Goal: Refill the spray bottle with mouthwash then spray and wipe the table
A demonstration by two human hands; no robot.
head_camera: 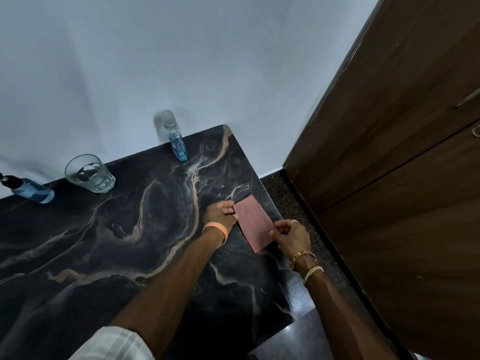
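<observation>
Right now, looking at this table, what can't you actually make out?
- The left blue bottle: head view, its dark top is partly cut off by the frame's left edge.
- The far blue bottle: its clear top is blurred, and any label is too small to read.
- The glass: whether it holds liquid is unclear.
- The pink cloth: parts of its edges are hidden under the left hand and right hand.

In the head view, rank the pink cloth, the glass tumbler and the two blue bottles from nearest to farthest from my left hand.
1. The pink cloth, held by the left hand, table's right edge.
2. Clear-capped bottle, back edge, centre.
3. Glass tumbler, back left.
4. Black-capped bottle, far left.
</observation>
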